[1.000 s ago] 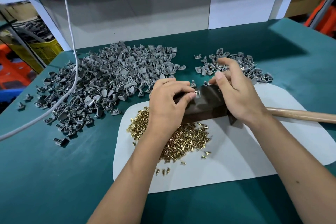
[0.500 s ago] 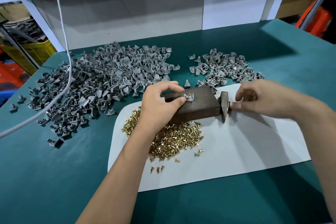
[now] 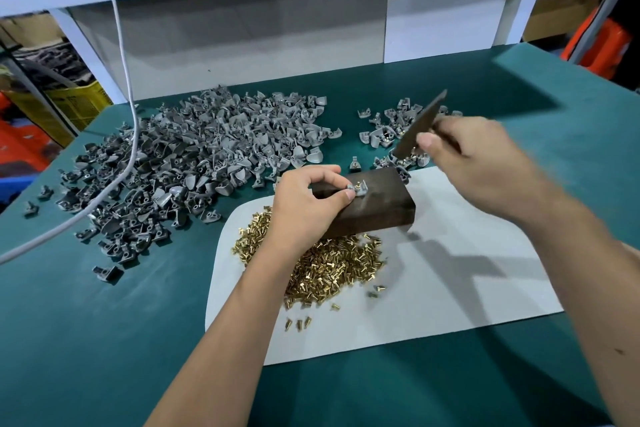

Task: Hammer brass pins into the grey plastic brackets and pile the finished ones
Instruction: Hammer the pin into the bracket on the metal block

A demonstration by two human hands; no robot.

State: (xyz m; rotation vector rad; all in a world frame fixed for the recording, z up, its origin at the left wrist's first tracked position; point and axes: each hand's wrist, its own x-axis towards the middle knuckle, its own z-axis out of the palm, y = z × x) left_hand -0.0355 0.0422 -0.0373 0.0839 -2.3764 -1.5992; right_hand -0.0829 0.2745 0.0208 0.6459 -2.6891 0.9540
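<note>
Centrally, a dark brown rectangular block (image 3: pixel 374 204) sits on a white sheet (image 3: pixel 450 270) over the green tabletop (image 3: pixel 86 340). The left hand (image 3: pixel 308 208) pinches a small grey plastic bracket (image 3: pixel 356 189) on the block's top face, a brass pin standing in it. At two o'clock from the block, the right hand (image 3: pixel 485 163) is curled around the handle of a dark-headed hammer (image 3: pixel 420 128) (blurred), its head raised above the tabletop. A large heap of grey plastic brackets (image 3: pixel 194 163) spreads at ten o'clock, a smaller pile of brackets with pins (image 3: pixel 391 135) lies at one o'clock, and loose brass pins (image 3: pixel 332 267) are heaped at six o'clock. A grey cable (image 3: pixel 117 45) hangs at the left.
</note>
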